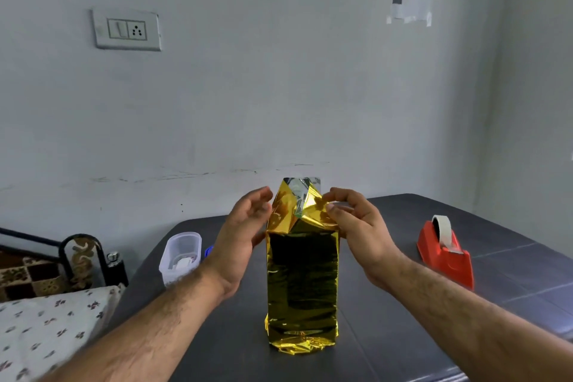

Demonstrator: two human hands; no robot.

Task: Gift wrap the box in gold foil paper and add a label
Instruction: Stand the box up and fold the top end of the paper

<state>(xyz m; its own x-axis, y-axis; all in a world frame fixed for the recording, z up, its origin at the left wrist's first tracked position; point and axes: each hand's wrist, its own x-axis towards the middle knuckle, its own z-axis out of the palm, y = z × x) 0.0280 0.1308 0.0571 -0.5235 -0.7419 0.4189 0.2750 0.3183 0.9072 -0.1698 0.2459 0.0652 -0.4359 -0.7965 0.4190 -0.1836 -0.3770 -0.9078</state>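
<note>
A tall box wrapped in gold foil paper [302,282] stands upright in the middle of the dark grey table [387,344]. Its bottom end is folded under and crumpled. At the top, loose foil flaps [297,205] stick up, showing their silver inner side. My right hand [356,226] pinches the right top flap between thumb and fingers. My left hand [245,232] is beside the box's upper left edge, fingers spread, palm toward the foil, touching it lightly or just apart. No label is visible.
A red tape dispenser [446,251] with a white roll sits on the table to the right. A clear plastic container [181,257] stands at the left, a blue item [208,252] behind it. A bed with patterned bedding [46,319] lies left of the table. A wall is behind.
</note>
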